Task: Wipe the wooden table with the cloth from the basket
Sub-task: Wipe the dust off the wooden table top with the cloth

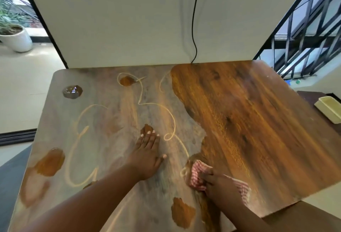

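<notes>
The right hand (219,185) bears down on the pink-and-white checked cloth (199,174), fingers curled into the bunched fabric near the front of the wooden table (258,121), right on the ragged border between the clean, glossy right half and the dusty grey left half. The left hand (147,158) lies flat, fingers straight and spread, palm on the dusty part just left of the cloth, its fingertips at the edge of a small wet brown patch (146,128).

Here is where it can slip. That bracing palm sits in the film still to be wiped; lift it and it likely leaves a print, or carries grime onto the cleaned side if it lands there. The cloth is wadded small, so each pass probably covers a narrow strip and may leave streaks along the boundary rather than a clean edge. The pale looping scribble (166,113) across the grey area looks drawn on; it may need harder rubbing, and a bunched cloth can skate over it.

Then the wet spots: a shiny puddle (72,91) at the far left, a brown stain (49,161) near the left edge, another (182,211) close to the front. Dragging the cloth through these risks smearing liquid across dry wood or pushing it off the edge. The cream basket (330,108) sits on a side surface to the right, well apart from the hands. Behind, a black cable (193,29) hangs down the white wall (110,19) to the table's back edge, where a far sweep could snag it.
</notes>
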Action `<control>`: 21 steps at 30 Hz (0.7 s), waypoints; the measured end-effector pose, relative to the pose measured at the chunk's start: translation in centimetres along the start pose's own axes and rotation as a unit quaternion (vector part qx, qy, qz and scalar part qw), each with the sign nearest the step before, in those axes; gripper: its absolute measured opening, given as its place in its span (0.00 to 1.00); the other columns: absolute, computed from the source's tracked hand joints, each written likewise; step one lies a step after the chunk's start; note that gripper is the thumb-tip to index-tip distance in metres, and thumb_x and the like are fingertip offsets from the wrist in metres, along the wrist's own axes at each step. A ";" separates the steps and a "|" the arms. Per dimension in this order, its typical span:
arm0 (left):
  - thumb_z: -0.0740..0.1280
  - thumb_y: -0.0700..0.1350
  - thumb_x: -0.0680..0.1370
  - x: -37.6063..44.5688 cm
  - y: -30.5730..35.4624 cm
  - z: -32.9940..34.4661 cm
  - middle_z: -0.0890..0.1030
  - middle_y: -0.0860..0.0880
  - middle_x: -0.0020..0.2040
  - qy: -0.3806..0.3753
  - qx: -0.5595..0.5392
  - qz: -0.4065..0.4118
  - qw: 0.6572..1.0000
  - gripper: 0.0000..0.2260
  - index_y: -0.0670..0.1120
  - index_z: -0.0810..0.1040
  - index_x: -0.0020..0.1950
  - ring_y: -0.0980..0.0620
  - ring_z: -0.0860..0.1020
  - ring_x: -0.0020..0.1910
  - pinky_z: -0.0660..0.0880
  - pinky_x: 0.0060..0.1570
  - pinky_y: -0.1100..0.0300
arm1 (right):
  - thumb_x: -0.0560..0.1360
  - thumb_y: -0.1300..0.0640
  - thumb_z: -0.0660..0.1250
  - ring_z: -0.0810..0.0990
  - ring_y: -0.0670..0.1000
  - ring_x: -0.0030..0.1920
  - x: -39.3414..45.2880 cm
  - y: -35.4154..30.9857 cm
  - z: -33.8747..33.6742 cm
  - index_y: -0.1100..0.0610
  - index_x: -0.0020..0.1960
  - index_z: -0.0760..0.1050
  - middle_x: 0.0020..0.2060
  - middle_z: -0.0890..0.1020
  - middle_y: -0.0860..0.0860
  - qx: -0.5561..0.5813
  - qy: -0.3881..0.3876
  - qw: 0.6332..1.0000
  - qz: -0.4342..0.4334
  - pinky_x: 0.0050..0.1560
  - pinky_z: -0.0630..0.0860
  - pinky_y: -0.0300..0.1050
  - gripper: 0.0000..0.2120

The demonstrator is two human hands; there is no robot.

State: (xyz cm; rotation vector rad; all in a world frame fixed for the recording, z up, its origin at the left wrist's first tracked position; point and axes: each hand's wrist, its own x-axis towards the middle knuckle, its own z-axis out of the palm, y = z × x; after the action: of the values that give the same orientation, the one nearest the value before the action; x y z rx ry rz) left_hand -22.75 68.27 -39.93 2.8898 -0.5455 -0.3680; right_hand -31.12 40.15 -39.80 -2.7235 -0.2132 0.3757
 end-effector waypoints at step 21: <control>0.44 0.59 0.82 12.7 -1.3 -3.1 0.42 0.42 0.79 0.015 0.011 -0.036 0.999 0.31 0.41 0.40 0.78 0.46 0.38 0.77 0.30 0.71 0.52 | 0.78 0.56 0.59 0.75 0.52 0.56 15.4 0.7 -4.3 0.45 0.65 0.74 0.61 0.74 0.51 -0.065 0.094 0.990 0.082 0.52 0.69 0.41 0.17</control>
State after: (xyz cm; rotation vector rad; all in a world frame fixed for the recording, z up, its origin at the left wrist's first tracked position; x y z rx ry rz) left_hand -9.98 65.04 -39.88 2.9364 -0.4440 -0.3300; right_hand -15.18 41.04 -39.82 -2.8932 0.0400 0.1522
